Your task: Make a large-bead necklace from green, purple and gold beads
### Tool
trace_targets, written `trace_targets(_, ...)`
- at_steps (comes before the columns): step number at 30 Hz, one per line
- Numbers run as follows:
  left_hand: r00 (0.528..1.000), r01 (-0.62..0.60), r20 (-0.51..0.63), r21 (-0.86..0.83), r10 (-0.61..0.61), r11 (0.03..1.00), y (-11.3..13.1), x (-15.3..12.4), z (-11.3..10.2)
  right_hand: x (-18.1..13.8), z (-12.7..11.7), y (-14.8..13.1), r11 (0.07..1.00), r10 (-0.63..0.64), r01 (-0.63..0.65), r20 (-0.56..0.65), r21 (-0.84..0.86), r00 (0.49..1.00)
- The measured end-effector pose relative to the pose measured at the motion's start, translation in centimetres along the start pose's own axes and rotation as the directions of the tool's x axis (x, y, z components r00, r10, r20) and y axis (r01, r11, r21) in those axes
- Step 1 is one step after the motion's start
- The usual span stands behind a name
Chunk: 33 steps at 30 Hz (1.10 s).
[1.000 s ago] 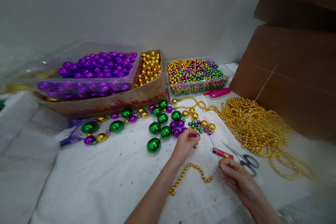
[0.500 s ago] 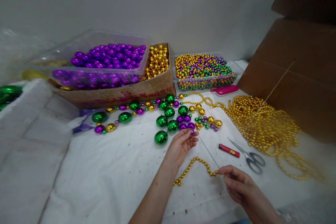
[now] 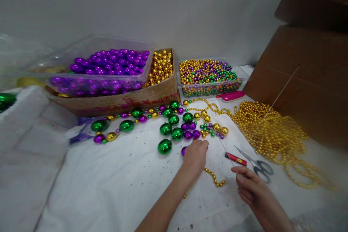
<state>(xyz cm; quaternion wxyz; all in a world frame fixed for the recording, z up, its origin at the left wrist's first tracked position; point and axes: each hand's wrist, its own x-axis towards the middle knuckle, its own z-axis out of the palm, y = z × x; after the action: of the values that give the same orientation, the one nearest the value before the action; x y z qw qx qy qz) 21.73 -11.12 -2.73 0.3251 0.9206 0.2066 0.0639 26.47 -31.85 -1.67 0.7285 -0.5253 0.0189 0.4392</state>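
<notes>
My left hand (image 3: 194, 156) is over the white cloth with its fingers closed, and a bit of a small purple bead (image 3: 207, 147) shows at the fingertips. Against its left side sits a larger purple bead (image 3: 184, 151), partly covered by the hand. My right hand (image 3: 251, 185) pinches a thin string (image 3: 224, 147), which runs up and left toward the loose beads. Between the hands a short gold bead chain (image 3: 216, 180) lies on the cloth, partly behind my left forearm. Green beads (image 3: 165, 146) and small mixed beads (image 3: 208, 129) lie just beyond.
A red lighter (image 3: 236, 159) and scissors (image 3: 257, 163) lie beside my right hand. Gold bead strands (image 3: 269, 130) heap at right before a cardboard box (image 3: 304, 79). Bead trays (image 3: 209, 88) and a box (image 3: 116, 104) line the back, behind a strung garland (image 3: 126, 125).
My left hand has lowered and turned palm down. The right hand has shifted slightly right, away from the gold chain's end, and the string now slants up beyond my left hand.
</notes>
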Motion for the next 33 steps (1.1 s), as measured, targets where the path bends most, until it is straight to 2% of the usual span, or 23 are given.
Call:
trace_targets(1,0.999,-0.042,0.031,0.149,0.038,0.988,0.1,0.2,0.4,0.0,-0.1,0.0,1.000,0.001,-0.001,-0.015,0.005,1.000)
trace_targets(3,0.995,-0.089,0.080,0.320,0.067,0.943,0.2,0.5,1.0,0.1,-0.4,0.1,1.000,0.009,-0.008,-0.033,0.018,0.999)
trace_targets(6,0.990,-0.124,0.108,0.376,0.089,0.918,0.2,0.9,1.0,0.1,-1.0,0.5,0.999,0.014,-0.012,-0.048,0.035,0.999)
trace_targets(10,0.986,-0.159,0.091,0.301,0.137,0.940,0.3,2.0,-0.3,0.2,-1.6,0.6,0.999,0.020,-0.018,-0.052,0.049,0.998)
trace_targets(14,0.995,-0.086,-0.030,0.306,0.099,0.948,0.2,4.9,-1.7,0.5,-1.8,0.5,0.997,0.013,-0.011,-0.039,0.074,0.999)
trace_targets(16,0.995,-0.055,-0.066,0.291,0.078,0.955,-0.1,6.6,-2.0,0.7,-1.8,0.6,0.997,0.015,-0.012,-0.027,0.079,1.000)
trace_targets(20,0.997,-0.043,-0.059,0.221,0.057,0.974,-0.5,9.0,-1.6,1.1,-1.7,1.0,0.996,0.032,-0.033,0.015,0.079,0.999)
trace_targets(23,0.997,-0.033,-0.068,0.121,0.041,0.992,-0.5,9.2,-1.7,1.1,-1.5,1.2,0.997,0.022,-0.024,0.030,0.071,0.999)
trace_targets(26,0.995,-0.026,-0.095,-0.003,0.025,1.000,-0.5,8.1,-2.5,0.9,-1.3,1.3,1.000,0.012,-0.012,0.019,-0.013,1.000)
trace_targets(28,0.996,0.005,-0.082,-0.191,-0.021,0.982,-0.7,6.7,-3.1,0.7,-0.9,1.3,0.993,-0.015,0.013,-0.012,-0.120,1.000)
trace_targets(29,0.996,0.047,-0.048,-0.379,-0.070,0.924,-0.9,5.9,-3.4,0.5,-0.7,1.3,0.984,-0.034,0.029,-0.028,-0.176,0.999)
trace_targets(30,0.992,0.104,0.006,-0.600,-0.126,0.793,-1.1,5.0,-3.7,0.3,-0.4,1.3,0.973,-0.050,0.040,-0.039,-0.226,0.998)
trace_targets(31,0.982,0.163,0.075,-0.798,-0.172,0.581,-1.3,4.1,-3.9,0.1,-0.2,1.4,0.963,-0.062,0.048,-0.046,-0.266,0.997)
trace_targets(32,0.969,0.204,0.144,-0.922,-0.199,0.329,-1.5,3.3,-4.0,-0.1,0.1,1.4,0.953,-0.072,0.054,-0.051,-0.297,0.996)
trace_targets(33,0.958,0.221,0.195,-0.970,-0.212,0.106,-1.6,2.5,-4.1,-0.3,0.4,1.5,0.946,-0.080,0.060,-0.052,-0.319,0.995)
